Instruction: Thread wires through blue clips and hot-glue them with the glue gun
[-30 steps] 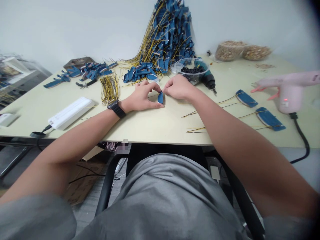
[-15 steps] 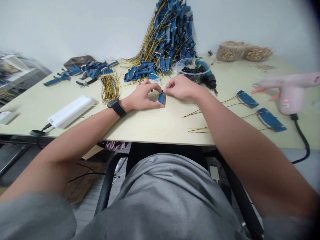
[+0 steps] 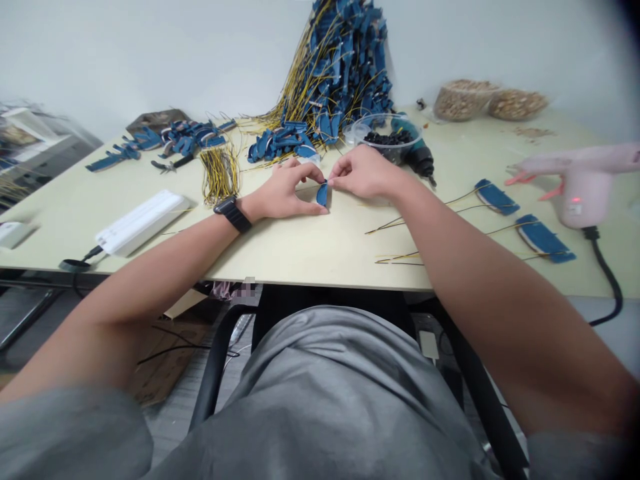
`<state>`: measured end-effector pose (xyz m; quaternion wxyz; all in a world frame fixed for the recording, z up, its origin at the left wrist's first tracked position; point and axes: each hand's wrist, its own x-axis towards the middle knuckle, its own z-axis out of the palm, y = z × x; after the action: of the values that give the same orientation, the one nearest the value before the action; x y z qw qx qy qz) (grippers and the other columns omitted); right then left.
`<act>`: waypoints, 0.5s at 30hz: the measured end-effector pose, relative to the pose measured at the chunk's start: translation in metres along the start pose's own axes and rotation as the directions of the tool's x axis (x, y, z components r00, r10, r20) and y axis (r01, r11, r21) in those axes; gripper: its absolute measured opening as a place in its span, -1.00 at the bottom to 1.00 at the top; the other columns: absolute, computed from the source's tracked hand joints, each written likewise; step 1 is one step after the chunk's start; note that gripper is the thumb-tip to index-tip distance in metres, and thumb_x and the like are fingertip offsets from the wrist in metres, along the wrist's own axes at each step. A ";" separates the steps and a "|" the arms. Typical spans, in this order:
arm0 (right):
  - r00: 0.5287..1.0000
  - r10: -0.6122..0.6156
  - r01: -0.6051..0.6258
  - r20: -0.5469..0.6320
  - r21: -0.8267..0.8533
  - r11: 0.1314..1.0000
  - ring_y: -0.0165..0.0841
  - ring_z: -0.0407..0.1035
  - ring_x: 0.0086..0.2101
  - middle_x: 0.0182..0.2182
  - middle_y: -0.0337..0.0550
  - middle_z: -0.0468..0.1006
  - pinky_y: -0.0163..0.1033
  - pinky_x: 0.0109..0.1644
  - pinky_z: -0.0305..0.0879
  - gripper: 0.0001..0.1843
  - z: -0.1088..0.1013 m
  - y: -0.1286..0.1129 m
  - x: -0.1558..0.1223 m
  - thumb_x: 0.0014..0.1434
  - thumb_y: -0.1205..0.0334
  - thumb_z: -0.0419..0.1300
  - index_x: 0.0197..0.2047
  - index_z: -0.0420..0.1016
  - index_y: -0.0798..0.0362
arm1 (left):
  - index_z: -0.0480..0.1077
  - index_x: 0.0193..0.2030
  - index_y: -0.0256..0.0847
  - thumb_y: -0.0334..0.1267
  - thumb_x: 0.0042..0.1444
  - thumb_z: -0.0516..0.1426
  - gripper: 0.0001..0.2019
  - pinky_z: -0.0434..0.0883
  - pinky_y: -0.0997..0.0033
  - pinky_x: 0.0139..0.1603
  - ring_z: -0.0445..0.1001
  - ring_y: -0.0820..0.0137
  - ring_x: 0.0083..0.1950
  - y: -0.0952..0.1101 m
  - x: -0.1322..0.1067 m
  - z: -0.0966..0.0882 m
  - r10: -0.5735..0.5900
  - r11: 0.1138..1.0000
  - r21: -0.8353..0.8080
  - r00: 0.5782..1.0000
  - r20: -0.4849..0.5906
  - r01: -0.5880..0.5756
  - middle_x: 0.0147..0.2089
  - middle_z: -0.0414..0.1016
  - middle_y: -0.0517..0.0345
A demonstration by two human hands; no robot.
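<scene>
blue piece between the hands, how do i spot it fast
Start at the tall heap of blue pieces and yellow wires at the back of the pale table, then come toward the front edge. A small curved blue piece sits between the left hand and right hand. It alone is in the hands; the other blue pieces lie elsewhere on the table.

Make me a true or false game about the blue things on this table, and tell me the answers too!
1. The left hand wears a black watch. True.
2. The right hand and the left hand both touch the small blue piece. True.
3. The pink glue gun sits at the left end of the table. False: it is at the right end.
4. The clear bowl is full of yellow wires. False: it holds small dark pieces.
5. A tall heap of blue pieces with yellow wires stands at the back of the table. True.
</scene>
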<state>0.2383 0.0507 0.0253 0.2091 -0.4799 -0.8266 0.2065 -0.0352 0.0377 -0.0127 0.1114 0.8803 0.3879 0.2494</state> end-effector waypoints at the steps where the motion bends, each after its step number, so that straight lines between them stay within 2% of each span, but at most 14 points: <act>1: 1.000 -0.003 0.003 -0.002 -0.003 1.000 0.02 0.77 0.02 -0.09 0.02 0.93 0.06 0.24 0.67 -0.90 -0.001 -0.001 -0.001 0.44 0.37 0.55 -0.09 0.94 -0.01 | 0.72 0.29 0.01 0.89 0.06 0.46 0.05 0.40 -0.38 0.60 0.63 -0.25 0.42 -0.001 0.000 0.000 0.002 1.000 -0.003 1.000 -0.002 -0.002 0.37 0.84 -0.09; 9: 0.998 -0.047 0.042 -0.049 -0.083 0.996 0.06 0.82 0.02 -0.07 0.04 0.96 0.13 0.28 0.71 -0.76 -0.003 -0.008 -0.004 0.38 0.43 0.49 -0.07 0.99 -0.05 | 0.73 0.30 0.03 0.82 0.05 0.50 0.00 0.40 -0.35 0.59 0.63 -0.24 0.43 -0.005 0.001 0.001 0.012 1.000 -0.010 1.000 -0.010 -0.012 0.37 0.86 -0.05; 15: 0.997 -0.069 0.062 -0.044 -0.138 0.989 0.12 0.83 0.04 -0.03 0.07 0.97 0.19 0.32 0.71 -0.75 -0.002 -0.011 -0.005 0.35 0.44 0.47 -0.09 0.98 -0.07 | 0.73 0.25 0.00 0.87 0.05 0.49 0.03 0.47 -0.31 0.52 0.66 -0.22 0.39 -0.002 0.002 -0.001 0.030 0.999 -0.027 1.000 -0.006 -0.030 0.34 0.87 -0.10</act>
<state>0.2337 0.0417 0.0324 0.2026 -0.4707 -0.8487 0.1308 -0.0358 0.0408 -0.0114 0.1184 0.8837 0.3716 0.2588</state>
